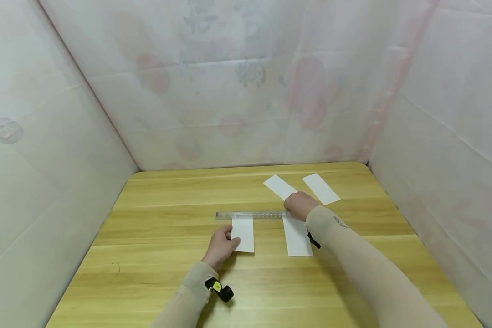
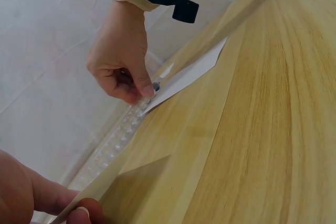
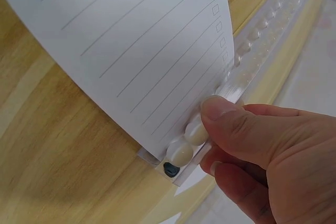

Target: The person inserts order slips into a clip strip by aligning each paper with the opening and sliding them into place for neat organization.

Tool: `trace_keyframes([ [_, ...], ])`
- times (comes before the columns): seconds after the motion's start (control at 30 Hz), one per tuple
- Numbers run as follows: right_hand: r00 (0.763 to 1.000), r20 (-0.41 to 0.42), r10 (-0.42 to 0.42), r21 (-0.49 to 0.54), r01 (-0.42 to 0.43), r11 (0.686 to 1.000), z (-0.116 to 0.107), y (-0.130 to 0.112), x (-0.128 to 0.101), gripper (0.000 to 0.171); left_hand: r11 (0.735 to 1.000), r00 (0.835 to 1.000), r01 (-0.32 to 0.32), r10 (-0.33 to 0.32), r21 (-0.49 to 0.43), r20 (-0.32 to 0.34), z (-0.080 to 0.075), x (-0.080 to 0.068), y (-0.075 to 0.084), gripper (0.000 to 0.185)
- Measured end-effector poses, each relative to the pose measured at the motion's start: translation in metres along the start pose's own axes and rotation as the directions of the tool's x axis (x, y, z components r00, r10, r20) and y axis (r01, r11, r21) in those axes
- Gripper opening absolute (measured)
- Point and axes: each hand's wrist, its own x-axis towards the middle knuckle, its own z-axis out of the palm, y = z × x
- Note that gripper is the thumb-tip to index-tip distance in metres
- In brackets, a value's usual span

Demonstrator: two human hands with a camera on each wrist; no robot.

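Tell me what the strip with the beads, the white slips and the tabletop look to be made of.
Strip: clear, glossy plastic by the look; the surface shows through it, and its rounded beads shine. White slips: thin matte paper; one bends and carries printed lines. Tabletop: yellowish wood grain with a smooth sheen, solid wood or laminate, cannot tell.

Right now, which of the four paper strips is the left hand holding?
The short strip under the rail's left end; the left hand pinches its edge. The other three lie further right.

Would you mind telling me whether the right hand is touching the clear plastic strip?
Touching. The right wrist view shows the right hand pinching the end of the clear strip, thumb on top, with the lined paper rising beside it.
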Motion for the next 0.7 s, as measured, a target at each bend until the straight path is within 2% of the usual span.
trace_keyframes([
  [0.17, 1.0, 0.014, -0.004, 0.023, 0.003, 1.0, 0.005, -0.005, -0.003, 0.016, 1.0, 1.0, 0.01, -0.01, -0.003, 0.01, 0.0, -0.005, -0.005, 0.06],
  [0.2, 1.0, 0.012, -0.005, 0.025, 0.004, 1.0, 0.007, -0.006, -0.004, 0.015, 1.0, 1.0, 0.008, -0.008, 0.001, 0.013, 0.0, -0.01, -0.001, 0.06],
  [0.3, 1.0, 0.009, -0.006, 0.019, 0.006, 1.0, 0.009, -0.007, -0.006, 0.012, 1.0, 1.0, 0.012, -0.012, 0.008, 0.015, 0.001, -0.012, -0.002, 0.06],
  [0.4, 1.0, 0.003, -0.01, 0.011, 0.01, 1.0, 0.01, -0.005, -0.005, 0.012, 1.0, 1.0, 0.016, -0.016, 0.008, 0.01, 0.003, -0.011, -0.003, 0.06],
  [0.43, 1.0, 0.008, -0.006, 0.015, 0.006, 1.0, 0.01, -0.005, -0.005, 0.012, 1.0, 1.0, 0.023, -0.023, 0.006, 0.007, 0.003, -0.007, -0.008, 0.06],
  [0.7, 0.999, 0.047, 0.004, 0.023, -0.006, 1.0, 0.013, -0.004, 0.001, 0.016, 0.999, 0.999, 0.043, -0.043, 0.01, 0.024, 0.002, -0.003, -0.009, 0.06],
])
